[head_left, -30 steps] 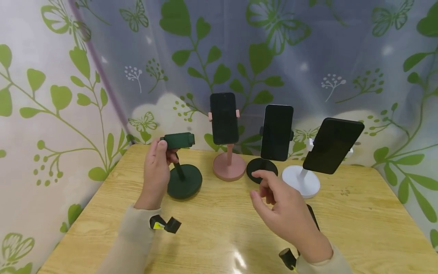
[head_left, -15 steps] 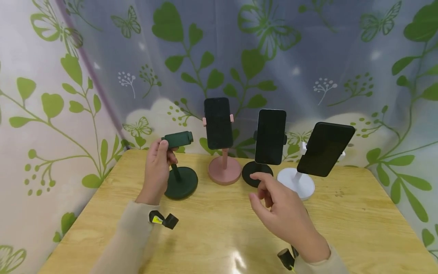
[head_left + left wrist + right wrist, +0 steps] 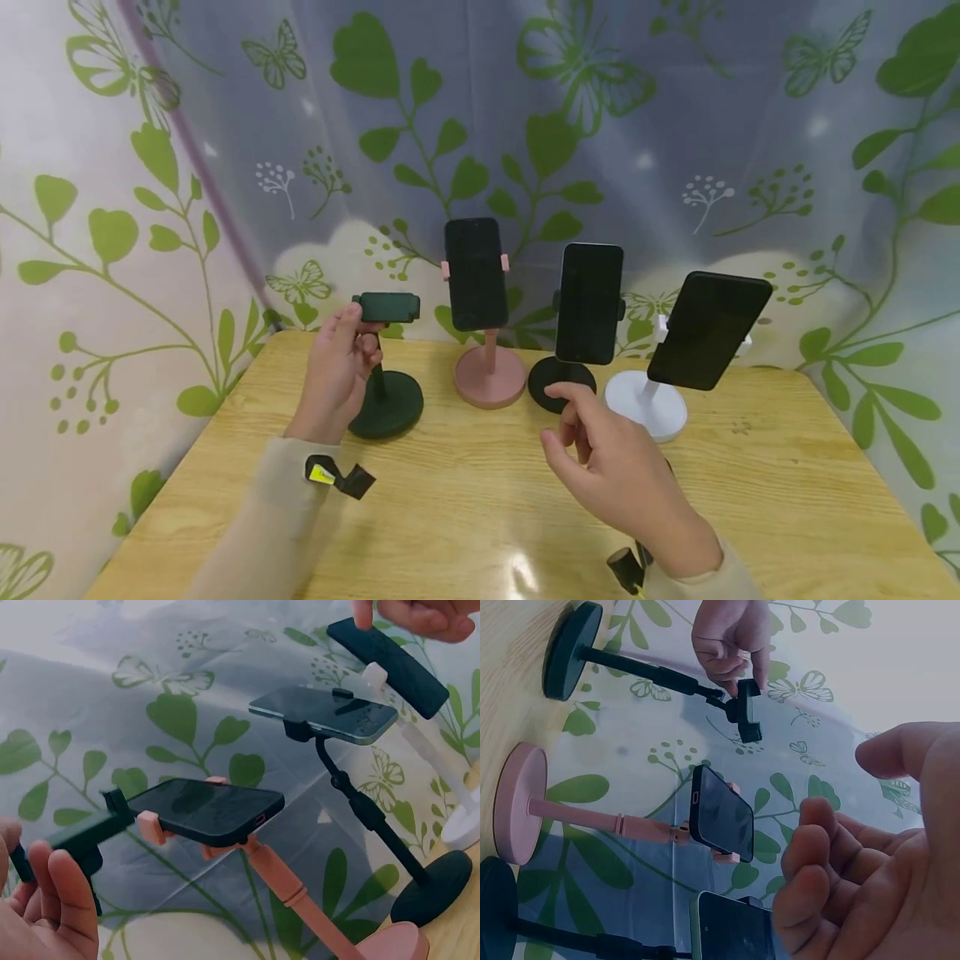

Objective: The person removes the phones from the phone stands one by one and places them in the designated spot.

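My left hand (image 3: pixel 333 375) pinches the left end of the holder clamp (image 3: pixel 390 307) on a dark green phone stand, thumb on the near side. No phone sits in that clamp. The stand's round green base (image 3: pixel 390 406) is on the table, partly behind my left hand. In the right wrist view the green stand's pole (image 3: pixel 634 669) and the clamp's two ends are plain to see. My right hand (image 3: pixel 611 467) hovers in front of the black and white stands, fingers loosely bent, holding nothing.
Along the back stand a pink stand (image 3: pixel 491 377), a black stand (image 3: pixel 546 385) and a white stand (image 3: pixel 637 408), each bearing a dark phone. The white one's phone (image 3: pixel 708 329) leans sideways. Something dark shows behind my right wrist. A leaf-patterned curtain (image 3: pixel 480 108) hangs behind the wooden table (image 3: pixel 465 508).
The green clamp has turned from slightly tilted to nearly level, and its base has shifted a little left with my left hand. The head view has shifted slightly. My right hand stays nearly still.
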`<state>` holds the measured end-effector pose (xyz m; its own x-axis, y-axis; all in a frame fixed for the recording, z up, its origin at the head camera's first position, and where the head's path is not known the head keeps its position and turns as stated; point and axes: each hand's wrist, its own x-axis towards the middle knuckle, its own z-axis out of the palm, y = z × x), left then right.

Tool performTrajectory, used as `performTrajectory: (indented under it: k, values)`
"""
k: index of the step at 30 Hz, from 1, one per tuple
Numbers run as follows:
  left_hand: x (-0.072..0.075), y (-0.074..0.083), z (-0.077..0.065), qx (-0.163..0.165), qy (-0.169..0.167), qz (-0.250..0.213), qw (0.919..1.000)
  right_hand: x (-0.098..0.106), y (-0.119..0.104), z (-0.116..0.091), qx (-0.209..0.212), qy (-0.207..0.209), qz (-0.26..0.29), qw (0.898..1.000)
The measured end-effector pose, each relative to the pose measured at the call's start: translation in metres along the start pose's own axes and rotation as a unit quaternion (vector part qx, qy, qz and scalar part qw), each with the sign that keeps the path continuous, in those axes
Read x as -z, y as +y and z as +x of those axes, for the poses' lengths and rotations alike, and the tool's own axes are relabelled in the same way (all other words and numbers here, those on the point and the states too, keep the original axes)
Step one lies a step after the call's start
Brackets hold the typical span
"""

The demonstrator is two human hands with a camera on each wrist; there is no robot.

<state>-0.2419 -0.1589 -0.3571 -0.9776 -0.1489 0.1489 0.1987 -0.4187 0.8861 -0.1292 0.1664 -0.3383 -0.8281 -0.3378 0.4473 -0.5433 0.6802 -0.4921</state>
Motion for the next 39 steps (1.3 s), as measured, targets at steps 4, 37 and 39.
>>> performTrajectory:
  k: [4,37,39]
  values:
    - [-0.003,0.004,0.001,0.012,-0.006,-0.042,0.9990,0.000,0.001,-0.001,-0.002,-0.004,-0.001,1.000]
    - [0.012,-0.013,0.005,-0.054,-0.020,0.043,0.9974,0.000,-0.001,-0.001,0.024,0.013,-0.027,0.999]
    - [0.010,-0.016,0.003,-0.067,-0.003,0.040,0.9970,0.000,-0.001,-0.002,0.024,0.018,-0.025,0.999]
